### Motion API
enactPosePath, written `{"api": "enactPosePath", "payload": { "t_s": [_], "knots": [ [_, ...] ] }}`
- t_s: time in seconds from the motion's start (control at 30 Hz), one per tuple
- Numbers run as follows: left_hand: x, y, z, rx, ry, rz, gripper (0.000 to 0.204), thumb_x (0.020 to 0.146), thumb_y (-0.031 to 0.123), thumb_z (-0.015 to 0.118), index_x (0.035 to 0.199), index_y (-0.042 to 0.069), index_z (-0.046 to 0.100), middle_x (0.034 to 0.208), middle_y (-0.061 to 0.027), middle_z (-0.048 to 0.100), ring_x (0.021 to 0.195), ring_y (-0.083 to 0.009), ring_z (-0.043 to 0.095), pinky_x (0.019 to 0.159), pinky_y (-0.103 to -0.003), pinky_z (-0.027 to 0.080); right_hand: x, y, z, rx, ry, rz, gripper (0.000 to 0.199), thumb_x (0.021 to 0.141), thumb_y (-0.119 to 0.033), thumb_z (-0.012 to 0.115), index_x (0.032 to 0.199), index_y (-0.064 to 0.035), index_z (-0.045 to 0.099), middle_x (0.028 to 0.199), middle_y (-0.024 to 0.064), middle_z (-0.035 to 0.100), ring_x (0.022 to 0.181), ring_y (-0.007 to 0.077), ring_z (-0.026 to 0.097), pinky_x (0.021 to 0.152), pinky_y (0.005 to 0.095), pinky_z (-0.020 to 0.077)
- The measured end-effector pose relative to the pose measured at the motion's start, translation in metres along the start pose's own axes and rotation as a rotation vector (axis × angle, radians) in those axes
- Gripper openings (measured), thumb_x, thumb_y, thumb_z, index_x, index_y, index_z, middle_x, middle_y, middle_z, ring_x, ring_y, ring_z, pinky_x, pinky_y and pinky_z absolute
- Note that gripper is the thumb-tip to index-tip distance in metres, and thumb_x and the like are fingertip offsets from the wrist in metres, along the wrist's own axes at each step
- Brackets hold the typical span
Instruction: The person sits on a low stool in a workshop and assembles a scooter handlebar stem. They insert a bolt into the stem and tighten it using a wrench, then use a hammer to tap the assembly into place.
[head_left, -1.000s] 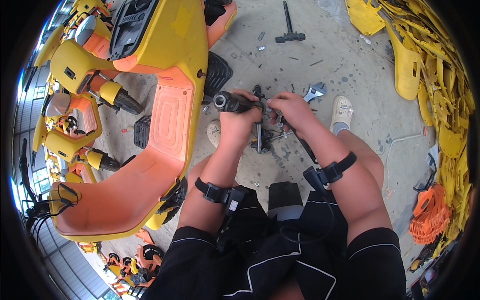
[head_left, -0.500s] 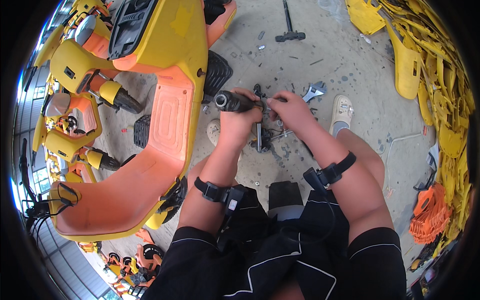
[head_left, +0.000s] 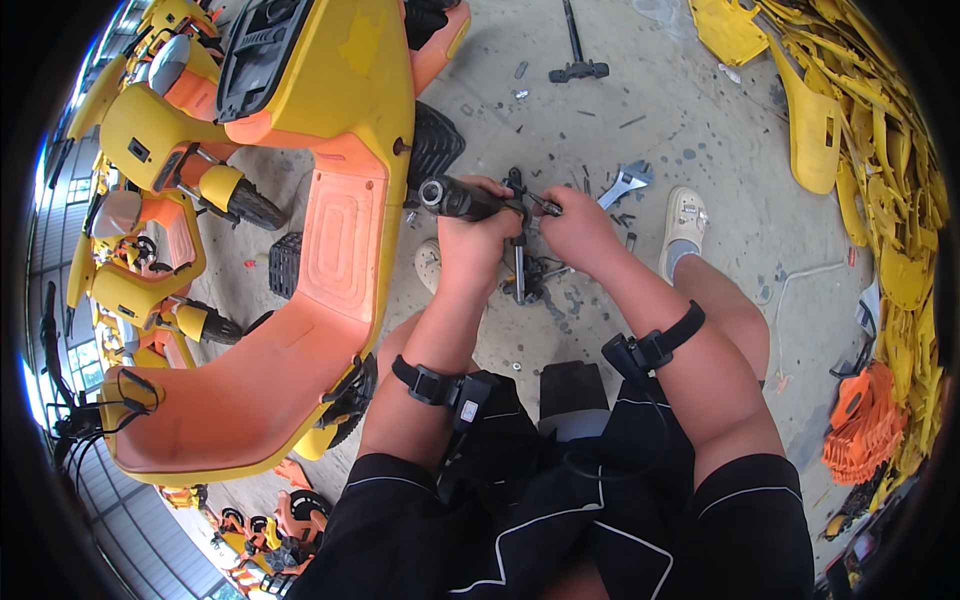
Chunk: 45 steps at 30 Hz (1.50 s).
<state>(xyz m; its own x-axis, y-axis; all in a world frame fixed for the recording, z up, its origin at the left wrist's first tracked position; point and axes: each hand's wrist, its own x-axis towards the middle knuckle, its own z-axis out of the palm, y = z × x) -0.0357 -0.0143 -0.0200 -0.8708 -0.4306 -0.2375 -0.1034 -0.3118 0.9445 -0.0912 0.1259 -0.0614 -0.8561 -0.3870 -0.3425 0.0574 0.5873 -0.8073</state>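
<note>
My left hand (head_left: 482,222) is closed around a thick black cylindrical part (head_left: 462,199) with a hollow round end, which points left and up toward me. Beside it, my right hand (head_left: 582,228) pinches a slim dark rod-like piece (head_left: 546,206) whose far end reaches the assembly by my left hand. Its exact kind is too small to make out. Below the hands a bright metal fork tube (head_left: 520,268) joins a dark bracket. An adjustable wrench (head_left: 628,182) lies on the floor just beyond my right hand.
A yellow and orange scooter body (head_left: 345,240) stands close on my left, with more scooters behind it. A black steering stem (head_left: 577,68) lies ahead. Yellow panels (head_left: 890,200) and orange parts (head_left: 862,425) are heaped at the right. Small bits of debris dot the concrete floor.
The black cylindrical part has shifted slightly left. My right hand has turned and moved a little, and the dark rod-like piece in its fingers shows more plainly.
</note>
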Motion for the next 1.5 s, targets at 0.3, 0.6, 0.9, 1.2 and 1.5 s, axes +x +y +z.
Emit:
{"api": "enactPosePath", "payload": {
  "t_s": [0.3,0.6,0.9,1.2,1.5],
  "knots": [
    [0.0,0.002,-0.007,0.065,-0.006,0.028,0.042,0.057,-0.016,0.057,0.092,0.005,0.057,0.098,-0.0098,0.058,0.094,-0.0224,0.058,0.084,-0.034,0.049,0.006,-0.006,-0.011,0.359,-0.043,0.161,0.033,0.088,-0.029,0.068,0.102,0.0003,0.068,0.091,0.0121,0.07,0.084,0.0242,0.067,0.072,0.0353,0.0519],
    [-0.003,-0.004,-0.001,0.017,-0.151,0.026,0.036,0.066,-0.016,0.059,0.095,0.004,0.056,0.095,-0.0082,0.061,0.091,-0.0182,0.061,0.08,-0.032,0.051,0.013,0.01,0.0,0.529,-0.055,0.075,0.038,0.086,-0.033,0.074,0.098,0.0026,0.067,0.081,0.0099,0.069,0.076,0.0159,0.064,0.067,0.0336,0.0503],
    [-0.005,-0.003,0.001,0.114,-0.121,0.029,0.037,0.061,-0.016,0.059,0.091,0.005,0.056,0.097,-0.0079,0.061,0.092,-0.0195,0.06,0.08,-0.032,0.051,0.015,0.011,0.001,0.402,-0.02,0.109,0.036,0.083,-0.032,0.076,0.092,0.0014,0.068,0.074,0.0131,0.067,0.066,0.0206,0.062,0.066,0.0354,0.0493],
    [0.0,-0.014,-0.006,0.186,-0.152,0.095,0.035,0.065,-0.016,0.059,0.094,0.004,0.057,0.095,-0.0076,0.062,0.087,-0.0176,0.061,0.076,-0.031,0.051,0.011,0.007,0.003,0.298,0.106,-0.034,0.035,0.085,-0.033,0.074,0.088,0.0016,0.069,0.074,0.0138,0.066,0.067,0.0196,0.061,0.066,0.0343,0.0485],
    [-0.004,-0.002,0.005,0.084,-0.115,0.034,0.037,0.061,-0.018,0.058,0.09,0.005,0.055,0.097,-0.0085,0.06,0.092,-0.0201,0.061,0.079,-0.032,0.05,0.012,0.007,-0.001,0.558,-0.023,0.095,0.031,0.085,-0.027,0.076,0.093,0.0015,0.068,0.078,0.0107,0.067,0.073,0.0164,0.062,0.069,0.032,0.0485]
  ]
}}
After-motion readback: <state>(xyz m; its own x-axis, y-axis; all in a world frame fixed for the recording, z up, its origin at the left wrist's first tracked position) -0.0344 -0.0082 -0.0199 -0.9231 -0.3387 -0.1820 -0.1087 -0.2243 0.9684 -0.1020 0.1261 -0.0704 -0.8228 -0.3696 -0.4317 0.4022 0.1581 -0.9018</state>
